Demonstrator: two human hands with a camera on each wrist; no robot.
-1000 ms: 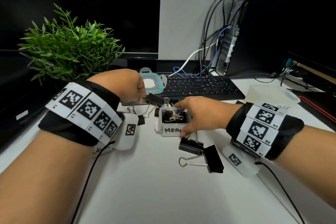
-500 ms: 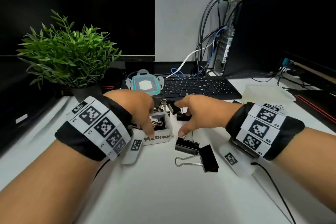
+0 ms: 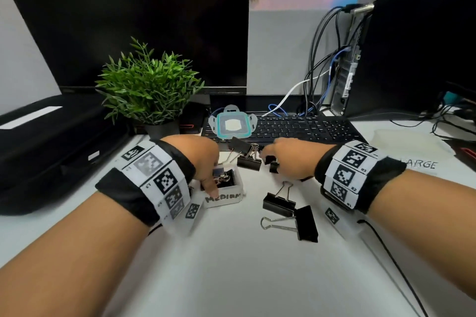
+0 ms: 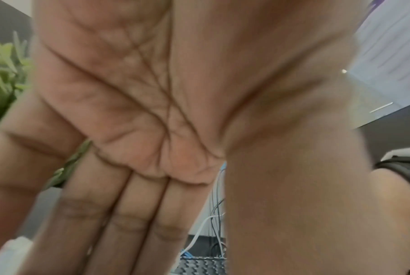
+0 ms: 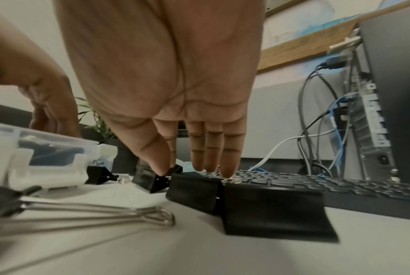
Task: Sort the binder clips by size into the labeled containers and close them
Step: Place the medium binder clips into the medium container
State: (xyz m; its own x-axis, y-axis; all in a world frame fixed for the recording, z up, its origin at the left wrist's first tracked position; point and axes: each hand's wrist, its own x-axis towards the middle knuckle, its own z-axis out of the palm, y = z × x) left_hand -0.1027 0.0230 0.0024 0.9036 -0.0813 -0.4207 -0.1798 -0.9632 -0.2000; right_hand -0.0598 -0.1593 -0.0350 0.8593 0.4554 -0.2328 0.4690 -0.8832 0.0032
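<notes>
Right hand (image 3: 288, 159) is palm-down over the loose clip cluster in front of the keyboard (image 3: 296, 127), fingers extended almost straight. Right wrist view: thumb tip touching a small black binder clip (image 5: 152, 181), the other fingertips (image 5: 229, 172) resting on the top edge of a bigger black clip (image 5: 194, 191); nothing is actually gripped. Left hand (image 3: 206, 162) sits on the small open container labelled MEDIUM (image 3: 226, 198), thumb down on the front wall above the label, fingers behind its far side. Left wrist view shows the fingers long and close together, but the tips are cut off, so can't confirm a real grip on the box. Container already has several black clips with silver handles inside. It is just left of the right hand, with a couple of clips (image 3: 248, 161) between them. Two large clips (image 3: 305, 222) lie together nearer the person, below the right wrist, handles pointing left and up. Teal-rimmed lid (image 3: 233, 126) lies on the left end of the keyboard. Container marked LARGE (image 3: 412, 147) is to the right, behind the right wrist. Potted plant (image 3: 149, 90) behind the left hand.
</notes>
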